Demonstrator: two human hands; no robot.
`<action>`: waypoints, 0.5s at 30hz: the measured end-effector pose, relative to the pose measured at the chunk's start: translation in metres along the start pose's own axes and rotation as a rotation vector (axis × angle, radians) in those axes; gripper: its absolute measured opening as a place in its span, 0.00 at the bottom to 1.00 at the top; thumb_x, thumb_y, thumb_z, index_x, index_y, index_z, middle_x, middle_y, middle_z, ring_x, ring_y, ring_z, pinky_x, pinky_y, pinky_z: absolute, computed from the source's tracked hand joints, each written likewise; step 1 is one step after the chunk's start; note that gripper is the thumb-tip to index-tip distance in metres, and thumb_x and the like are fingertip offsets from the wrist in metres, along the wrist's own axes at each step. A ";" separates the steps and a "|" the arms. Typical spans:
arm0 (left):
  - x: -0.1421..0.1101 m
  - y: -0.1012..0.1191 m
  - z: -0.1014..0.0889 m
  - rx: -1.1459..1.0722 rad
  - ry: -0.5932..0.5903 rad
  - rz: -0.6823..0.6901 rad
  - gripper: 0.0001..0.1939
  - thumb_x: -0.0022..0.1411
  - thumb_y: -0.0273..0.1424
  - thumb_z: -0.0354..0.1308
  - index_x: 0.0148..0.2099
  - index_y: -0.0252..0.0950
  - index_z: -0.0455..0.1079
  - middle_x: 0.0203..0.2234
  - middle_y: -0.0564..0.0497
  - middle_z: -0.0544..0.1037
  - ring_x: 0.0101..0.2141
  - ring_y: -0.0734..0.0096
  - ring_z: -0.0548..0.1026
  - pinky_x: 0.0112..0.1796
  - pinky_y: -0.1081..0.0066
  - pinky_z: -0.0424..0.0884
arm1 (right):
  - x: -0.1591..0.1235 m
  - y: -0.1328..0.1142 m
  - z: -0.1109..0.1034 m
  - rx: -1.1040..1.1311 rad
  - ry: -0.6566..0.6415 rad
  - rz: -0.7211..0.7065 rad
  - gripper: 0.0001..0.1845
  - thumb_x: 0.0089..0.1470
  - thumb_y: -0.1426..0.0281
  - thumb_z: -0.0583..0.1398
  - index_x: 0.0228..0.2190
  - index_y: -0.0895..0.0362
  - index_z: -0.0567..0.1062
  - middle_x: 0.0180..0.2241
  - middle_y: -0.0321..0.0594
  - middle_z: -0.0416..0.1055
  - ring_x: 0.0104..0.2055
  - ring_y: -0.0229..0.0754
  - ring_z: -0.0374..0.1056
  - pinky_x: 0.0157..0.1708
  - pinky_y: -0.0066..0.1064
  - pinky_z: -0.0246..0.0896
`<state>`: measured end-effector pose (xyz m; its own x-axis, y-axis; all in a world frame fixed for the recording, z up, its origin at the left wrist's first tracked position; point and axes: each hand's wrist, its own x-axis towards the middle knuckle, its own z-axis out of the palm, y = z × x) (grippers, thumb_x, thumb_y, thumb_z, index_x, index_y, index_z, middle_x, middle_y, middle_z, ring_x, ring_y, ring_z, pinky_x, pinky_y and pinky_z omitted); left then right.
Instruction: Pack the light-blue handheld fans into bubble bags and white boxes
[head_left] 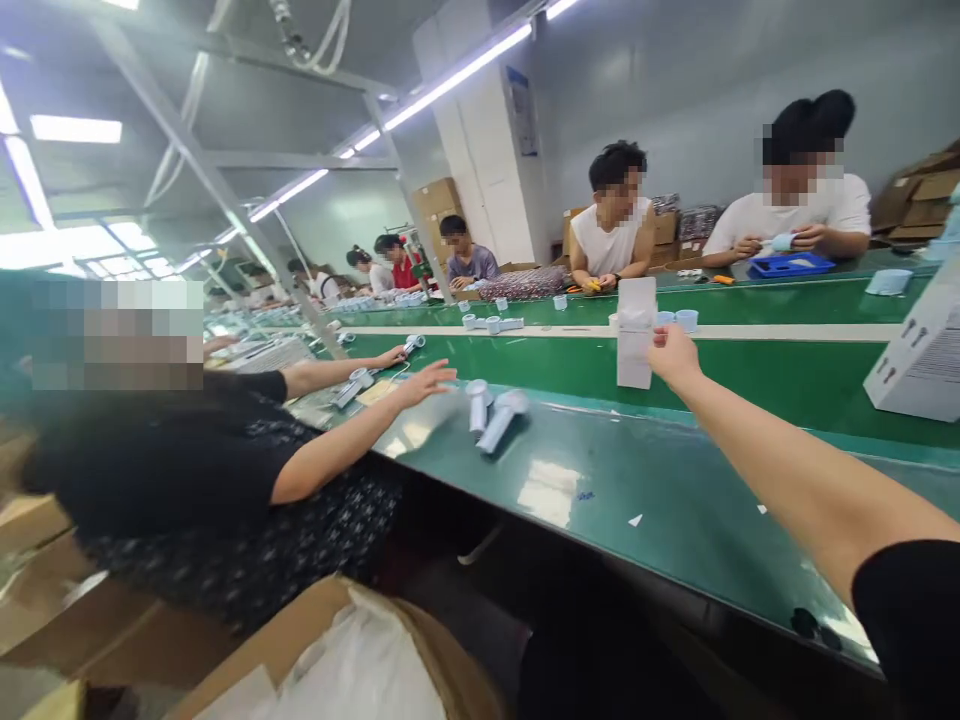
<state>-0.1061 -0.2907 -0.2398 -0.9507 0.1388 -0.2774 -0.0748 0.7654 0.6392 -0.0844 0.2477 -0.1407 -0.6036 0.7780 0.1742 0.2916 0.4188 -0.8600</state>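
Observation:
My right hand [676, 354] reaches forward from the right side, fingers closed on the edge of a white carton [635, 345]. The carton stands upright over the green conveyor, and its top flap appears raised. To the left, on the glossy bench, lie two pale blue devices with round heads and handles [501, 420], the nearer one blurred. A co-worker's open hand [431, 384] hovers just left of them, apart from my own. My left hand is outside the picture.
The green conveyor [757, 375] runs across beyond the bench [667, 480]. Another white printed carton [922, 350] stands at the right. A cardboard box [330, 640] with white plastic bags is below the bench. A co-worker [187, 450] sits close on the left; several others sit opposite.

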 end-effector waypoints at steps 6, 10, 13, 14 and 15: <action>-0.100 -0.109 0.006 -0.030 0.046 -0.197 0.05 0.54 0.29 0.57 0.36 0.38 0.71 0.30 0.50 0.78 0.38 0.58 0.77 0.43 0.62 0.70 | -0.120 -0.040 0.053 -0.032 -0.621 -0.243 0.21 0.47 0.61 0.62 0.43 0.55 0.70 0.34 0.43 0.72 0.32 0.42 0.70 0.35 0.36 0.66; -0.126 -0.101 -0.027 0.037 0.374 -0.256 0.12 0.53 0.40 0.52 0.37 0.41 0.70 0.32 0.47 0.79 0.38 0.53 0.77 0.42 0.58 0.70 | -0.157 -0.047 0.092 -0.251 -0.519 -0.016 0.32 0.40 0.51 0.65 0.45 0.53 0.70 0.46 0.52 0.66 0.41 0.52 0.69 0.42 0.47 0.63; -0.147 -0.076 -0.040 -0.147 0.586 -0.232 0.18 0.50 0.48 0.53 0.37 0.42 0.69 0.35 0.48 0.79 0.39 0.55 0.76 0.40 0.60 0.71 | -0.158 -0.048 0.104 -0.289 -0.444 0.122 0.33 0.36 0.57 0.67 0.44 0.57 0.69 0.48 0.59 0.63 0.48 0.60 0.65 0.45 0.52 0.60; -0.153 -0.068 -0.041 -0.274 0.613 -0.204 0.19 0.49 0.48 0.54 0.38 0.41 0.68 0.35 0.49 0.79 0.39 0.57 0.76 0.39 0.62 0.71 | -0.157 -0.049 0.104 -0.284 -0.433 0.123 0.34 0.35 0.61 0.68 0.45 0.59 0.68 0.47 0.60 0.63 0.50 0.61 0.64 0.46 0.52 0.60; -0.157 -0.063 -0.041 -0.415 0.623 -0.169 0.20 0.47 0.47 0.56 0.39 0.40 0.67 0.35 0.49 0.78 0.39 0.59 0.76 0.39 0.64 0.71 | -0.158 -0.050 0.102 -0.272 -0.421 0.128 0.35 0.35 0.64 0.68 0.46 0.60 0.66 0.46 0.60 0.64 0.51 0.61 0.63 0.46 0.52 0.60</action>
<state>0.0360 -0.3864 -0.2073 -0.9013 -0.4329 -0.0189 -0.2243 0.4288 0.8751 -0.0792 0.0563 -0.1746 -0.7804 0.5988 -0.1802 0.5311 0.4825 -0.6965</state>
